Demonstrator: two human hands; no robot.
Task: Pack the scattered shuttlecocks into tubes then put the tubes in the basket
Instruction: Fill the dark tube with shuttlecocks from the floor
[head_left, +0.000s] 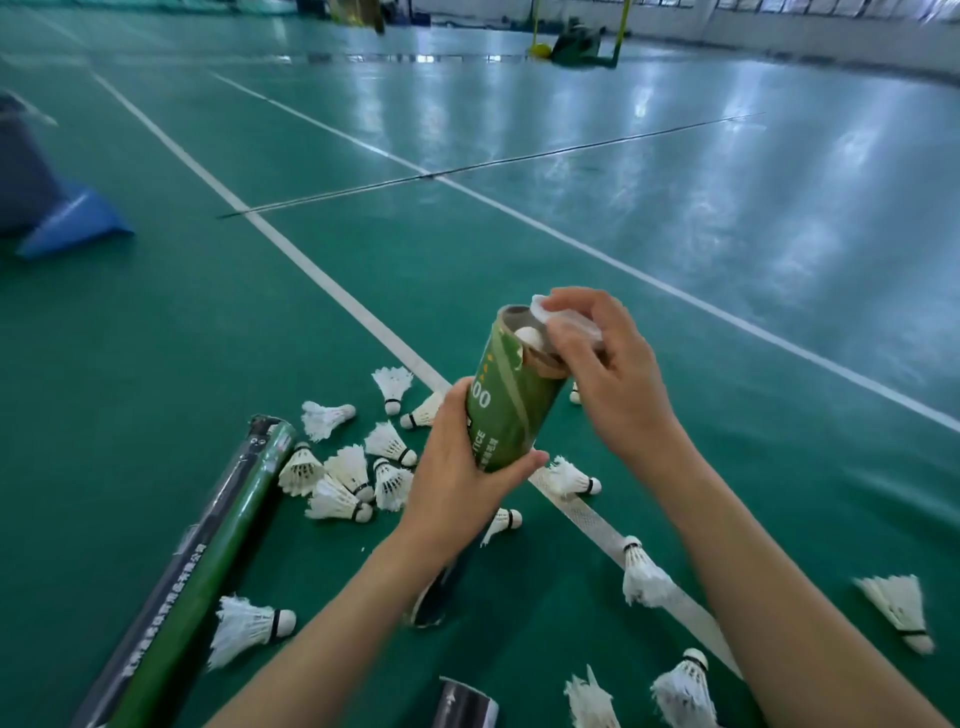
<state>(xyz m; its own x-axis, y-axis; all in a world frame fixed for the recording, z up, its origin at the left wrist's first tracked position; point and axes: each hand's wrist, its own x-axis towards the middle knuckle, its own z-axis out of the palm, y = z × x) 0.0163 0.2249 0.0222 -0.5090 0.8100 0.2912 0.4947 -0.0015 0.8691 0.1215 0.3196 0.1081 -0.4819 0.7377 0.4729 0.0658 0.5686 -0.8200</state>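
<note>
"Green cardboard, is it, that tube (511, 410) in the middle?"

"Green with paler stripes and white lettering, and torn at the rim. It is held up over the floor, tilted, mouth upward. A rounded white cork (530, 335) shows just inside the mouth."

"And the hands?"

"The left hand (457, 467) is wrapped round the tube's middle, thumb across the front. The right hand (608, 379) is at the mouth with its fingers curled, pinching a clear plastic cap (569, 319) that sits partly over the opening."

"How many tubes?"

"Three for certain. There is the held one. A second tube (208, 561), green and black, lies on the court floor (156, 338) at the left. The end of a third tube (467, 706) shows at the bottom edge. A dark end (434, 597) also shows under the left forearm, but I cannot tell whether it belongs to the held tube."

"Loose shuttlecocks (350, 467)?"

"Sixteen white feathered ones on the floor, by my count. Eight are clustered beside the second tube's far end. The rest are scattered nearer, two across the white line (587, 514) and one mostly hidden behind the right hand."

"A basket?"

"A blue container (72, 218) stands at the far left, well apart and blurred."
</note>
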